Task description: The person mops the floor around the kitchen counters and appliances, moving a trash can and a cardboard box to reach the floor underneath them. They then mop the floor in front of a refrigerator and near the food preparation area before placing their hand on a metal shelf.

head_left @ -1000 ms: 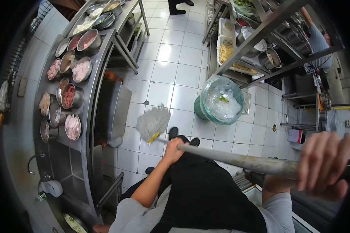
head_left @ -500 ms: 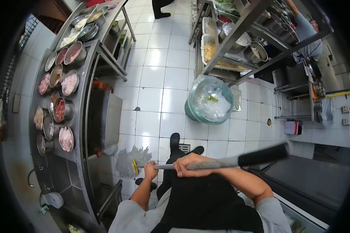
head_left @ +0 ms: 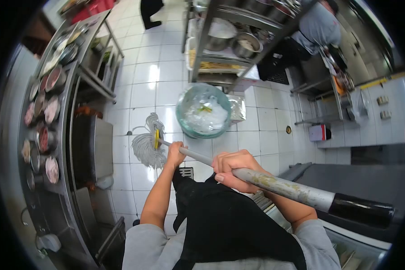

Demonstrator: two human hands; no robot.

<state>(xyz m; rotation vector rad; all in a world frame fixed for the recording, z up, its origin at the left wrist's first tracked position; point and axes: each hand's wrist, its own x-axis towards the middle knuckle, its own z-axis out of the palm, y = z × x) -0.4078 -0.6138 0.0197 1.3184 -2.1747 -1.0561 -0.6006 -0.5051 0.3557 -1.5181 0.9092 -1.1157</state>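
Observation:
Both hands grip the grey pole of a string mop [head_left: 147,146]. My left hand [head_left: 176,153] is wrapped round the lower part of the pole, close to the yellow clamp. Higher up, my right hand [head_left: 235,170] closes round the same pole, whose black end points to the right. Grey strands of the mop head spread over the white floor tiles, left of the bin. A small floor drain [head_left: 186,173] lies just below my left hand, beside my legs.
A green bin [head_left: 204,130] lined with clear plastic stands ahead. Steel counters on the left carry several metal pots of meat [head_left: 52,169]. Metal shelving [head_left: 225,63] rises behind the bin. One person [head_left: 317,29] works at the upper right; another's legs [head_left: 150,11] show at the top.
The mop head has moved forward across the floor, and its strands have fanned out. Both hands have moved forward with the pole. My view has shifted to the right.

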